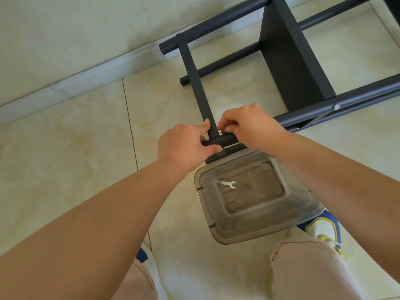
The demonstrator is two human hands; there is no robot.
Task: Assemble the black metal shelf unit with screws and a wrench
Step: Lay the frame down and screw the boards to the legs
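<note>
Where the head view looked down past both forearms, found the black metal shelf unit lying on its side on the tiled floor, forward of the knees. Traced its near tube running left to right and climbing toward the right edge, with the flat crossbar meeting it squarely from the far side. Noted the left hand wrapped round the open end of the near tube, thumb raised against the crossbar. Noted the right hand just across the crossbar, curled over the same tube, fingertips drawn together at the joint; could not tell whether a screw sat between them. Spotted one fitted screw farther right along that tube. Found the clear plastic bin directly below the hands, toward the body, between the shoes. Saw in it only the wrench, flat on the bottom near the left inner wall, long axis roughly left to right, open end rightward. Judged the wrench to lie straight back from the joint, a little closer to the left hand, so reaching it would mean drawing a hand back and down into the bin.
</note>
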